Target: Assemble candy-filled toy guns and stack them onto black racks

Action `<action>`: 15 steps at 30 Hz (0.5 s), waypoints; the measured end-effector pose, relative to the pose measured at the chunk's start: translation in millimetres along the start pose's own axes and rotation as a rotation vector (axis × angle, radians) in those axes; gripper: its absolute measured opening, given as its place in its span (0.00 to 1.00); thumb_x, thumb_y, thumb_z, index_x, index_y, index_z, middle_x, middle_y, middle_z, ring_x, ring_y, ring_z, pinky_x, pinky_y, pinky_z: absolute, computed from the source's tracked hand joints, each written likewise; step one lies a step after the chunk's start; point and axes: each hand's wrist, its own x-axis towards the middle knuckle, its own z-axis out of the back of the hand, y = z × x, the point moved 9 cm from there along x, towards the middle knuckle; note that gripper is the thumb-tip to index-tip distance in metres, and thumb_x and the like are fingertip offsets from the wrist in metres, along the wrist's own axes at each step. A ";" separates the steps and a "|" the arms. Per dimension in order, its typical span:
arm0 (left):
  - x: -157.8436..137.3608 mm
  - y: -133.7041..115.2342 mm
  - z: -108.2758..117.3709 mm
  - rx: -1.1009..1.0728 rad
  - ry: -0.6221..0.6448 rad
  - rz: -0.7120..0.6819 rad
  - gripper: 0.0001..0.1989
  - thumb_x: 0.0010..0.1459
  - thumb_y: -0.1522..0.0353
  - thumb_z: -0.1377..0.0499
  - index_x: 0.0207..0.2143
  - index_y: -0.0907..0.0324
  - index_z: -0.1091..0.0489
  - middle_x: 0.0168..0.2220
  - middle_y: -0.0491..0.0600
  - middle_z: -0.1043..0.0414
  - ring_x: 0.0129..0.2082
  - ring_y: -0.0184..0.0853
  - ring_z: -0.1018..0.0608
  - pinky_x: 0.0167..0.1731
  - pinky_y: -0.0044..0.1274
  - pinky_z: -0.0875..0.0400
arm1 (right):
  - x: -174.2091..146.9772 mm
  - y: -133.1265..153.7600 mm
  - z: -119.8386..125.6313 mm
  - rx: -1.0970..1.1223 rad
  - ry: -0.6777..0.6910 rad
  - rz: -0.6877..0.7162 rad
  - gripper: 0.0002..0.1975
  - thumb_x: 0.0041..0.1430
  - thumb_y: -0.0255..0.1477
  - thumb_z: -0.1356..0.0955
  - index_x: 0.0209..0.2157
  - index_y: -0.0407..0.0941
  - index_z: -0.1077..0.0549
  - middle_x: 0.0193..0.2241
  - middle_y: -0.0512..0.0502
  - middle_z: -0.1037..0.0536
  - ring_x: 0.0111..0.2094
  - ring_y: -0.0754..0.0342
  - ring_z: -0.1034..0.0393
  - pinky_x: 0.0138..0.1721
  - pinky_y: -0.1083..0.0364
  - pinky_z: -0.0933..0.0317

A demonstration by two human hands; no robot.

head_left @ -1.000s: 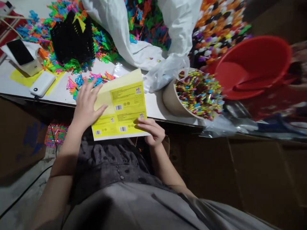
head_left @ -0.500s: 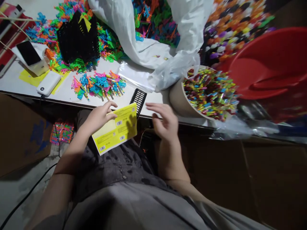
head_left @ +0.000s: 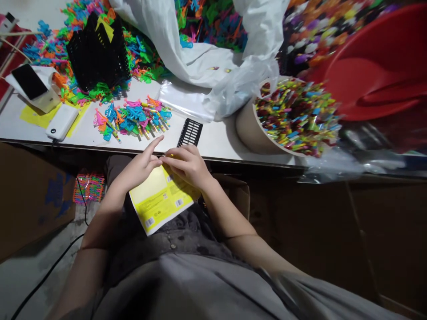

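Observation:
A yellow label sheet [head_left: 156,202] with printed text and barcodes is tilted above my lap; its upper left part is a pale, bare backing. My left hand [head_left: 138,170] grips its upper left edge, index finger stretched out. Fingers of my right hand [head_left: 188,165] are pinched together at the sheet's top edge, meeting my left fingertips; a bit of yellow shows between them. Just beyond my right hand, a black slotted plastic strip [head_left: 191,132] lies on the table. A pile of coloured plastic figures [head_left: 133,116] with striped sticks sits past my left hand.
A bucket [head_left: 248,126] full of colourful wrapped sticks stands at right, with a red basin [head_left: 370,75] behind it. Clear plastic bags [head_left: 185,100], a black basket [head_left: 96,58], a white power bank [head_left: 62,122] and a phone [head_left: 29,82] are on the table [head_left: 220,144].
My right hand has moved left from beside the sheet onto its top edge, its fingers closing. The sheet has dropped slightly towards my lap, still in my left hand.

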 end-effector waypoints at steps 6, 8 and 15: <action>9.3 2.9 -7.7 0.002 0.044 0.032 0.32 0.58 0.67 0.50 0.64 0.56 0.56 0.29 0.43 0.29 0.29 0.29 0.30 0.38 0.23 0.35 | -5.0 -9.5 3.8 0.039 -0.010 -0.013 0.09 0.61 0.33 0.36 0.39 0.52 0.25 0.40 0.48 0.23 0.41 0.53 0.34 0.42 0.51 0.40; 11.9 2.1 -6.7 0.032 0.044 0.036 0.32 0.58 0.67 0.50 0.64 0.55 0.55 0.30 0.44 0.29 0.30 0.29 0.30 0.39 0.23 0.35 | -6.8 -14.8 6.2 0.070 -0.016 -0.029 0.07 0.61 0.33 0.35 0.36 0.50 0.25 0.38 0.47 0.22 0.41 0.53 0.34 0.42 0.50 0.40; 18.6 10.3 5.2 0.130 0.017 0.092 0.32 0.57 0.67 0.49 0.64 0.55 0.53 0.28 0.43 0.30 0.27 0.28 0.33 0.36 0.21 0.36 | -18.0 -35.4 25.7 0.177 -0.088 -0.037 0.04 0.58 0.32 0.33 0.32 0.49 0.25 0.37 0.47 0.23 0.40 0.52 0.32 0.42 0.48 0.41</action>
